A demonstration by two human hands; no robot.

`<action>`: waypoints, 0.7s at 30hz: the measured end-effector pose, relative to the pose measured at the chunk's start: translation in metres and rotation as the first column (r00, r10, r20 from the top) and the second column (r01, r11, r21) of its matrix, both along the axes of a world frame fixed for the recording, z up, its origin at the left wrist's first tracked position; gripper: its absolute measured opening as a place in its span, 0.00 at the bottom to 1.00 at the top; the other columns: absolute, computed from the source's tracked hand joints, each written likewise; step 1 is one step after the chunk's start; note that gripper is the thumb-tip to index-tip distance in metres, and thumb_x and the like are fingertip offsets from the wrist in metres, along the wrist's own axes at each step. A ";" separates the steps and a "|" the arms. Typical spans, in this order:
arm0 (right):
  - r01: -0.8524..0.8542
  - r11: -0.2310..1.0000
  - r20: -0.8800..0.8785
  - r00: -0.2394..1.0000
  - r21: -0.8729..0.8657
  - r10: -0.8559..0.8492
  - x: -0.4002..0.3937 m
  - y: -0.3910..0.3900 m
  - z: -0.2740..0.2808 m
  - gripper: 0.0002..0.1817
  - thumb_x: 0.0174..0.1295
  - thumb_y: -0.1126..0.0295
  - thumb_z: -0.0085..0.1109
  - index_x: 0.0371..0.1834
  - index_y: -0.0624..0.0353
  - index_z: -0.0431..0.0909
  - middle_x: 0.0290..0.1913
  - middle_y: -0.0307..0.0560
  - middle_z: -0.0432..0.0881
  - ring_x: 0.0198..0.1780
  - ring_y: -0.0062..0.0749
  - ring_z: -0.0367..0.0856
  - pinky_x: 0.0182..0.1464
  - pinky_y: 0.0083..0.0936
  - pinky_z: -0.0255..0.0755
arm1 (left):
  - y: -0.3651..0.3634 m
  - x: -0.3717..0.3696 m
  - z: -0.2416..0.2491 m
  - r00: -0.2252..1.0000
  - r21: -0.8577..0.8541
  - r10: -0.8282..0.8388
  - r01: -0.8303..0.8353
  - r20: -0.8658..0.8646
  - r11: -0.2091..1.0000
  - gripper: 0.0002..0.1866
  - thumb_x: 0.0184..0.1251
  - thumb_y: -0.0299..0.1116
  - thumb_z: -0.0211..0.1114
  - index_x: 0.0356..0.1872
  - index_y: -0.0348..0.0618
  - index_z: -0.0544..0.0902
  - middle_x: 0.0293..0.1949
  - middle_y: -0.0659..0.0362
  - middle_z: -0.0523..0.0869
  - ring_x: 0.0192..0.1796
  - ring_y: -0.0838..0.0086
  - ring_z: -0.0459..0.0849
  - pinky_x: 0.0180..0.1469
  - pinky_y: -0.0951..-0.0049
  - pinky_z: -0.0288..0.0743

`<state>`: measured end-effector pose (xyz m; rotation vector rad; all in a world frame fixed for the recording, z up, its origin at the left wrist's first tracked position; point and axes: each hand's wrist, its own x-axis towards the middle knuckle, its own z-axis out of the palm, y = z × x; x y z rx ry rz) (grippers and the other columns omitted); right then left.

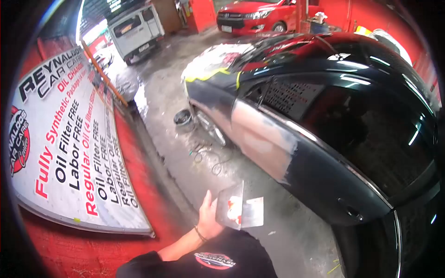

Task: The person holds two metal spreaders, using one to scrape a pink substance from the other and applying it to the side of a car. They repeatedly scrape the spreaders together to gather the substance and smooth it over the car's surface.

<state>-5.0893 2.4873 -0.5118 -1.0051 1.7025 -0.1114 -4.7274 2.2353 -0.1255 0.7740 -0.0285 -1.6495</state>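
Observation:
My left hand (209, 217), with a band at the wrist, reaches up from the bottom and holds a thin grey plate (224, 211) by its left side. White and red paste (235, 209) lies on the plate. A second flat, lighter piece (254, 213) shows just right of it, with a reddish smear near its top; what holds it cannot be made out. My right hand is not visible. To the right stands a dark car (324, 178), its front door bearing a pinkish-beige sanded patch (264, 139) with grey edges.
White covering and yellow tape (208, 74) lie on the car's front. A black bucket (184, 118) and a thin hose (215, 162) are on the floor by the front wheel. A large printed banner (69, 139) hangs at left. A red car (250, 16) and white vehicle (135, 34) stand behind.

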 end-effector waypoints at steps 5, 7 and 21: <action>0.005 0.999 -0.067 0.998 -0.051 -0.008 0.034 -0.063 -0.001 0.23 0.84 0.52 0.54 0.39 0.57 0.91 0.39 0.44 0.92 0.40 0.33 0.87 0.47 0.34 0.81 | -0.032 0.069 0.012 0.993 0.045 0.108 -0.106 -0.037 0.993 0.45 0.91 0.72 0.41 0.70 0.37 0.84 0.62 0.48 0.93 0.64 0.54 0.91 0.71 0.48 0.82; 0.488 0.866 0.021 0.872 -0.109 -0.489 0.067 -0.098 0.027 0.23 0.79 0.57 0.60 0.26 0.57 0.88 0.23 0.35 0.83 0.26 0.26 0.79 0.34 0.33 0.72 | -0.050 0.111 0.002 0.995 -0.019 0.094 -0.095 -0.033 0.995 0.44 0.91 0.72 0.42 0.68 0.38 0.86 0.60 0.50 0.94 0.63 0.55 0.92 0.70 0.49 0.82; 0.069 0.924 0.057 0.997 -0.376 -0.051 0.387 -0.200 0.098 0.26 0.77 0.54 0.72 0.73 0.53 0.85 0.72 0.54 0.88 0.72 0.53 0.86 0.75 0.46 0.79 | -0.209 0.454 -0.155 0.395 -0.171 0.125 0.081 0.910 0.982 0.37 0.85 0.58 0.65 0.80 0.40 0.76 0.76 0.47 0.81 0.75 0.51 0.82 0.79 0.47 0.76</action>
